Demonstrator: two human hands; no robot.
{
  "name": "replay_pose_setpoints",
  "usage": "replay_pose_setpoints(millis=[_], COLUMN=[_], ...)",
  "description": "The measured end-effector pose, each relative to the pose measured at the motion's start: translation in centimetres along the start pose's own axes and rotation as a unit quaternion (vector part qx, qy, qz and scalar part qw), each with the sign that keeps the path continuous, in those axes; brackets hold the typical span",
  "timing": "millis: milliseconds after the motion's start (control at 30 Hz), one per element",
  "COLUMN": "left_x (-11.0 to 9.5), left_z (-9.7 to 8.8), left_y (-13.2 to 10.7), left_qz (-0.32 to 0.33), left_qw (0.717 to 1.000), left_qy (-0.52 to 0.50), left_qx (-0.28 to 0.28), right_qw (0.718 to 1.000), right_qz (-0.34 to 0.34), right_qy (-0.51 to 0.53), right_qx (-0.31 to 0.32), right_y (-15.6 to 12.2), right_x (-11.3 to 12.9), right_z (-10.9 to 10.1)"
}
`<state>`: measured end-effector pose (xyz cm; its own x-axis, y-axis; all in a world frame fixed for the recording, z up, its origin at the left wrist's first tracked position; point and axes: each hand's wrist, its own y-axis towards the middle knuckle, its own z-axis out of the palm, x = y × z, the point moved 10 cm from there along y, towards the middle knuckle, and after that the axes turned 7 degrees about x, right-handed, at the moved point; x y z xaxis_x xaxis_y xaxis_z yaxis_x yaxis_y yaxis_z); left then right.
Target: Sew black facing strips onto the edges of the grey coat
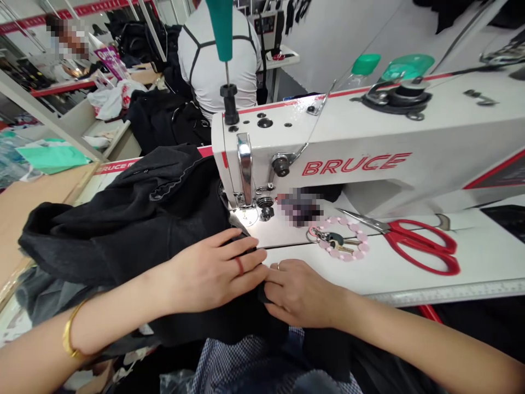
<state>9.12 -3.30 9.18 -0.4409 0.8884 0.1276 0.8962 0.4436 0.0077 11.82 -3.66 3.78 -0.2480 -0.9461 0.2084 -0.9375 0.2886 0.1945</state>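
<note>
A black garment (102, 219) lies bunched on the left of the sewing machine (353, 158) and hangs over the table's front edge. My left hand (209, 271) rests on the garment with its fingers stretched out, just in front of the lit needle area. My right hand (299, 293) has its fingers curled around the garment's edge, touching the fingertips of my left hand. The garment's edge runs close to the presser foot (246, 210); whether the foot is down on it I cannot tell.
Right of the needle lie keys with a pink beaded ring (338, 241) and red-handled scissors (422, 241). A ruler (455, 293) runs along the table's front edge. A green-handled screwdriver (221, 33) stands upright on the machine head. Beyond it, a person in white (223, 60) faces away.
</note>
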Motion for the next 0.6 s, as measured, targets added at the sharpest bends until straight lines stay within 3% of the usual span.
replay_pose_setpoints(millis=[133,267,367,467,533,600], left_x=[1.0,3.3,5.1,7.2,7.7,7.1], left_z=[2.8,4.5,5.8,5.4,4.9,5.3], left_y=[2.4,0.8,-2.9,-5.5,-5.0,-2.7], left_qz=[0.024,-0.017,-0.064,-0.114,-0.133,-0.122], left_qw=[0.996,0.988,0.972,0.958,0.951,0.954], left_qy=[0.004,-0.080,-0.081,0.043,0.110,0.123], left_qx=[0.083,0.127,0.212,0.260,0.257,0.245], right_qw=[0.991,0.958,0.937,0.904,0.879,0.844], right_qz=[0.119,0.250,0.242,0.227,0.249,0.290], right_qy=[0.051,0.130,0.237,0.351,0.397,0.444], right_qx=[0.030,0.056,0.082,0.094,0.087,0.083], right_y=[-0.9,-0.3,3.6,7.9,9.0,8.1], right_x=[-1.5,-3.5,-2.8,-1.3,-1.0,-1.3], right_z=[0.1,1.4,4.1,6.4,7.3,8.0])
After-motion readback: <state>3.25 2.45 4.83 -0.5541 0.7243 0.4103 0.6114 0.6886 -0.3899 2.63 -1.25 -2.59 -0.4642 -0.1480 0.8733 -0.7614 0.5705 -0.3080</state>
